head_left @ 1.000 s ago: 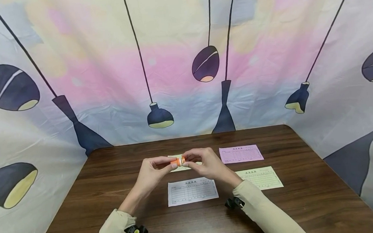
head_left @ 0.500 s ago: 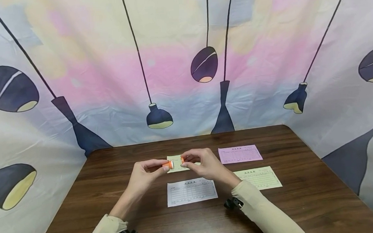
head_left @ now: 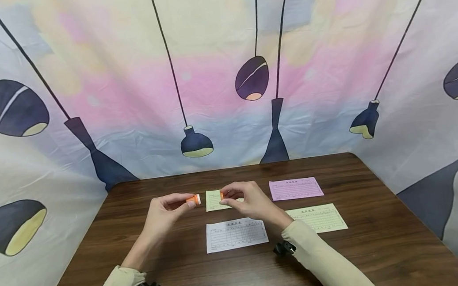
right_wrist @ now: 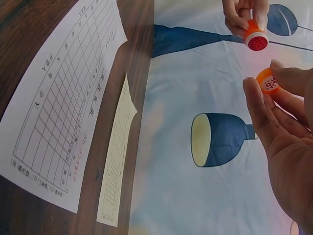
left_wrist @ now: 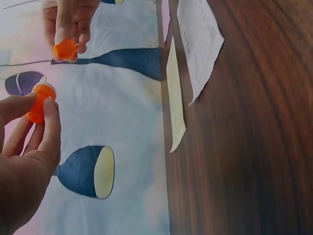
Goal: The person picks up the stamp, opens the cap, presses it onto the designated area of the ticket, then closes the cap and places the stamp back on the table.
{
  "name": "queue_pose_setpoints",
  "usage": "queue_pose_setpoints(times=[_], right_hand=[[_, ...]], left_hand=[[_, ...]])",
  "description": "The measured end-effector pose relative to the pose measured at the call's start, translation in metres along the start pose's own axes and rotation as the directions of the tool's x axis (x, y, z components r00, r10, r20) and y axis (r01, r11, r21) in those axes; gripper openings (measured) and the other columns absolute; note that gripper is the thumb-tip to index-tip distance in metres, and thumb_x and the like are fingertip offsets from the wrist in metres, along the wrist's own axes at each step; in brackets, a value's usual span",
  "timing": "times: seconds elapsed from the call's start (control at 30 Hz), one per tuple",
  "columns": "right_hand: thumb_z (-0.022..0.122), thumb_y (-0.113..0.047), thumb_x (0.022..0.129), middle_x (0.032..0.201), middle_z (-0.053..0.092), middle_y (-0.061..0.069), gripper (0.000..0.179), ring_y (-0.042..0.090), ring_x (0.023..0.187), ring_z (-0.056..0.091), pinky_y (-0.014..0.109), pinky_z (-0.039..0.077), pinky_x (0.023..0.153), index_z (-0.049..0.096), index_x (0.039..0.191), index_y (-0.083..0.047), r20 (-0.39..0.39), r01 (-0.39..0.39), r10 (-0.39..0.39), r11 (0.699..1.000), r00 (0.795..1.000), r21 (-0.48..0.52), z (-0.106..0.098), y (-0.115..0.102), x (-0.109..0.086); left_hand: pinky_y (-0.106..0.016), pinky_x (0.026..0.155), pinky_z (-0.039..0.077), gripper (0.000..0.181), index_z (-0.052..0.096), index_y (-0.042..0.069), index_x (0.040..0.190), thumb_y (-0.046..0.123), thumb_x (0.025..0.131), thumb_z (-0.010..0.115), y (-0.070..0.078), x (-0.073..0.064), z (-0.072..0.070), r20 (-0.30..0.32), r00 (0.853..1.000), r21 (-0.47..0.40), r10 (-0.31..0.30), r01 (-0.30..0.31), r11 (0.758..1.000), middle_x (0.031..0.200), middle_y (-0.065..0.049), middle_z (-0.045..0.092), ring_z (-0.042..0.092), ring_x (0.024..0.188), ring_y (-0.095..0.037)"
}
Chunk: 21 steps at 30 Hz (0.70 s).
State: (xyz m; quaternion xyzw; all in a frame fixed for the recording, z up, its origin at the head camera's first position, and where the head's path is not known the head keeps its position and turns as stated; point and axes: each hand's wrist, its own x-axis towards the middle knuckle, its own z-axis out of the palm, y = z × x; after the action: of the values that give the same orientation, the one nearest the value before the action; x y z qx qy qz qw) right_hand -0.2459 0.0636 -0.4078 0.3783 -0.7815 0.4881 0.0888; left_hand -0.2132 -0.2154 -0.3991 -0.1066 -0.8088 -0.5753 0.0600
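1. Left hand (head_left: 158, 216) has moved toward 9 o'clock with the orange stamp (head_left: 193, 200) since the 1.0 s frame. Back then I had stamp and orange cap (head_left: 222, 196) end to end; now there's a clear gap. Right hand (head_left: 252, 202) and cap have barely shifted.
2. Clock ref for all below: head view, 12 = top of frame, dial centred on the white slip (head_left: 237, 235).
3. Left hand state: narrow pinch, thumb and fingers on the stamp's orange body. Stamp sits at 10 o'clock, held up off the table (head_left: 372, 252), nearly level, white-collared end pointing to about 3. On my right wrist feed that end shows a red patterned face.
4. Right hand state: narrow pinch too, thumb and fingers on the cap. Hand at 1 o'clock, cap between 11 and 12, near the stamp but not touching. I read it as plain orange from the left wrist; from the right wrist I get a white face with a red mark.
5. Slips on the table: pale yellow slip (head_left: 212, 201) at 11 to 12, part hidden behind cap and right fingers; purple slip (head_left: 296, 189) at 2; yellow-green slip (head_left: 322, 218) at 3, left part covered by the right wrist and sleeve (head_left: 324, 256).
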Motion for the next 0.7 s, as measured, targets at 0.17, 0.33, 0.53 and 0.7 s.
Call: queue_pose_setpoints(times=[0.17,0.33,0.53,0.7], right_hand=[[0.08,-0.008,0.093,0.1,0.078,0.01,0.021,0.016,0.09,0.077,0.023,0.062,0.082,0.076,0.114,-0.003,0.005,0.027,-0.027,1.0,1.0,-0.006,0.004,0.0,0.002],[0.08,-0.009,0.093,0.098,0.078,0.009,0.02,0.014,0.088,0.076,0.023,0.062,0.081,0.077,0.112,-0.003,0.002,0.031,-0.031,0.999,1.0,-0.014,0.006,0.002,0.004],[0.08,-0.009,0.093,0.098,0.078,0.008,0.018,0.012,0.087,0.076,0.022,0.062,0.081,0.077,0.11,-0.002,0.03,0.012,-0.012,1.0,0.999,-0.006,0.013,0.004,0.009],[0.081,-0.011,0.093,0.099,0.078,0.008,0.019,0.012,0.088,0.076,0.021,0.061,0.081,0.077,0.11,-0.003,0.072,0.021,-0.018,0.999,0.997,-0.041,0.022,0.004,0.015]], left_hand=[[-0.021,0.074,0.059,0.029,0.081,0.008,0.117,0.022,0.091,0.084,-0.002,0.002,-0.012,-0.044,0.999,0.064,0.02,-0.017,0.998,0.11,-0.001,0.082,0.073,0.092,-0.002],[-0.021,0.074,0.06,0.028,0.081,0.008,0.115,0.023,0.092,0.083,-0.007,0.003,-0.025,-0.094,0.995,0.125,0.047,-0.035,0.992,0.108,-0.003,0.082,0.073,0.091,-0.001],[-0.018,0.073,0.059,0.031,0.08,0.006,0.117,0.023,0.092,0.083,-0.011,0.002,-0.04,-0.143,0.988,0.146,0.065,-0.044,0.988,0.103,0.008,0.081,0.073,0.089,0.002],[-0.016,0.074,0.059,0.032,0.078,0.004,0.121,0.02,0.093,0.082,-0.015,-0.001,-0.053,-0.174,0.981,0.146,0.083,-0.058,0.988,0.099,0.023,0.077,0.072,0.089,0.005]])
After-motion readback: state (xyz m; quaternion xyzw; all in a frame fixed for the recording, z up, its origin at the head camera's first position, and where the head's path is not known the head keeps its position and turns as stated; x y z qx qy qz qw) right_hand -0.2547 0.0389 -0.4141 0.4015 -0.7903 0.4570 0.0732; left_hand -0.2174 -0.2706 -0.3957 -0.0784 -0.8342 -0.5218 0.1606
